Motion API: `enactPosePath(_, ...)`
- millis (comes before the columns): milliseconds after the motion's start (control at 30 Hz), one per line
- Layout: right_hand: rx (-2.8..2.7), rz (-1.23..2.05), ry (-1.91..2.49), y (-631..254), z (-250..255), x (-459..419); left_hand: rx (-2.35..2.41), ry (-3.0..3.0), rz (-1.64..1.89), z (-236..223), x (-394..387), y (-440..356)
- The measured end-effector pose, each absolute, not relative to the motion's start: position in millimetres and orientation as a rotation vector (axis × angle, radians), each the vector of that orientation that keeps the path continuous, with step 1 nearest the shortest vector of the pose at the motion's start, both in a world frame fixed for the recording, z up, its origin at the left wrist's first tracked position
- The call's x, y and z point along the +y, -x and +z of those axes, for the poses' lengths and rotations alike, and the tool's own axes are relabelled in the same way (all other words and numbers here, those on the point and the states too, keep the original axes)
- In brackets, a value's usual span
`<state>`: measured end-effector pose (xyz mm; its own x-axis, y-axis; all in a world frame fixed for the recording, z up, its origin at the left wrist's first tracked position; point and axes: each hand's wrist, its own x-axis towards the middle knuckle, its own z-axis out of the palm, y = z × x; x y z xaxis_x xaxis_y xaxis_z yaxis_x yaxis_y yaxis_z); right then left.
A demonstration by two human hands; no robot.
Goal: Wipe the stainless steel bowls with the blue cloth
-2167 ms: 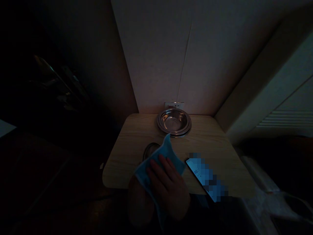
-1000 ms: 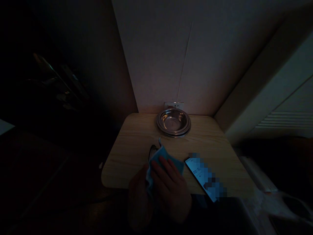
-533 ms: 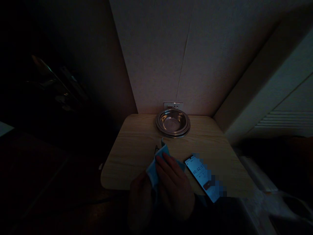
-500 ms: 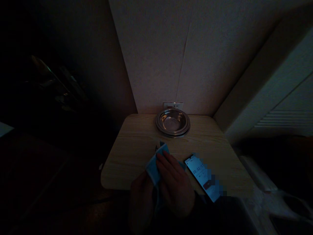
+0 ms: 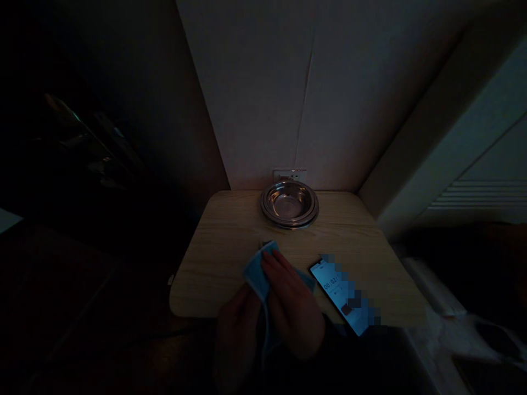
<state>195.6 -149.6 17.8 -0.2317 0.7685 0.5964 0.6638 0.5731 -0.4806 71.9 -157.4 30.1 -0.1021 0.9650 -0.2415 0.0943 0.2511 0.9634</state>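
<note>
A blue cloth (image 5: 256,274) with a pale edge is bunched between my two hands above the table's near side. My left hand (image 5: 236,332) is closed at its lower left, gripping it. Fingers together and stretched along the cloth, my right hand (image 5: 294,307) presses it from above. A small dark piece (image 5: 267,242) sticks out at the cloth's far end; what it belongs to is hidden. One fold hangs below, between the wrists.
Shallow metal bowls (image 5: 289,203), stacked, stand at the back of the wooden table (image 5: 218,236), before a wall socket (image 5: 290,175). A phone (image 5: 340,296) with a lit timer lies to the right of my hands. The room is dark.
My right hand and the cloth have shifted slightly left. The dark piece at the far end now shows less upright. The whole view has moved a little.
</note>
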Motion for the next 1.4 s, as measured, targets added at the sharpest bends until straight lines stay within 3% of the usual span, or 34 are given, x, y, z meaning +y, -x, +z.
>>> enactPosePath(300, -1.943, 0.064, 1.130, -200.0, 12.8, -154.9, 1.525, -1.182, 0.980, 40.2, -159.0, -73.6)
enactPosePath(667, -1.556, 0.644, 1.224, -212.3, 4.4, -115.7, 1.534, -1.201, 0.993, 39.1, -163.9, -72.3)
enactPosePath(1100, -1.951, -0.048, 1.112, -187.7, 8.2, -163.7, 1.584, -1.173, 0.927, 38.5, -153.2, -65.5)
enactPosePath(1267, -1.892, -0.004, 1.148, -191.4, 7.5, -157.1, 1.679, -1.187, 0.894, 38.2, -160.0, -66.0)
enactPosePath(1400, -1.725, 0.308, 1.184, -199.1, 12.3, -144.5, 1.521, -1.353, 0.924, 44.4, -162.0, -66.9)
